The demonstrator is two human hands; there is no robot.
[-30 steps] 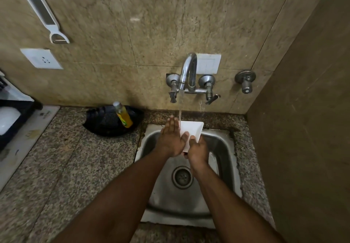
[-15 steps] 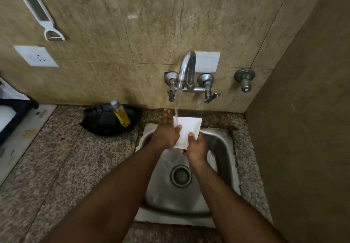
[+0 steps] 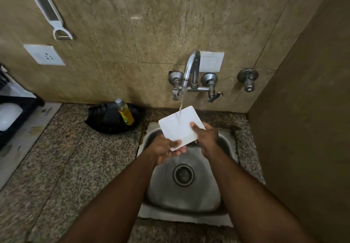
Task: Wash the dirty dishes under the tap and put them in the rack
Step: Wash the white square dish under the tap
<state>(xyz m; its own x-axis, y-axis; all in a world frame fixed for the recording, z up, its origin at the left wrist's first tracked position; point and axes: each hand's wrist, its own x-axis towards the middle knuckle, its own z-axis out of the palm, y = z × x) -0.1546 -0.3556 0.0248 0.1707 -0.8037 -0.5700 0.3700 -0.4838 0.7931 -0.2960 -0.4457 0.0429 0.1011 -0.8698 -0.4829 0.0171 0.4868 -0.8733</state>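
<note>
So a white square plate is held over the back of the steel sink, tilted, with the stream from the tap landing on its upper part and running down the face. The right hand grips the plate's right edge, thumb laid on the top face and the other fingers curled underneath, out of sight. The left hand is cupped palm-up beneath the plate's lower corner, fingers loosely curled and kept together, the corner resting on them. Whether the left thumb is pressed on the plate can't be told from here.

The sink is set into the speckled granite worktop near its right end, hard against the side wall. A round drain is seen in the middle of the basin. At the worktop's back edge, just left of the sink, a black tray is parked against the wall with a yellow soap bottle leaning in it. A dark rack is visible at the far left edge, with something white sitting in it.

On the wall, a white peeler is hung up top left, with a white socket plate under it, and a spare valve is fitted right of the tap.
</note>
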